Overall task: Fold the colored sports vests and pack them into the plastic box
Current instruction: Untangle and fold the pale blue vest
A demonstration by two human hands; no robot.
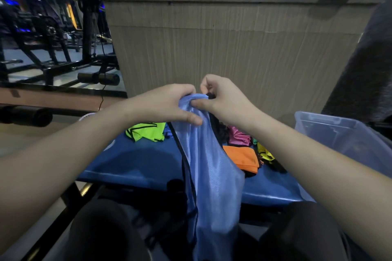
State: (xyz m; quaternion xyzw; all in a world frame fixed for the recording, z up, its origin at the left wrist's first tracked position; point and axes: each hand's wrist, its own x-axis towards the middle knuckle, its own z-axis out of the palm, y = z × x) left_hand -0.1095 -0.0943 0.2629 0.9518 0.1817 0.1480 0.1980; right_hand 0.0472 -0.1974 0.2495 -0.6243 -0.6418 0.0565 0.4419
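Note:
A light blue vest [212, 176] with black trim hangs from both my hands above the blue bench [137, 163], its lower part falling between my knees. My left hand [167, 104] grips the vest's top edge from the left. My right hand [222, 99] pinches the same top edge from the right, close against the left hand. On the bench lie a neon green vest [146, 131], a pink vest [238, 136], an orange vest [244, 158] and a yellow vest [266, 153]. The clear plastic box [343, 133] stands at the bench's right end.
A tall brown counter wall [233, 44] rises right behind the bench. Gym machines and a padded bar [97, 78] stand at the left. A dark object [364, 65] leans at the far right above the box.

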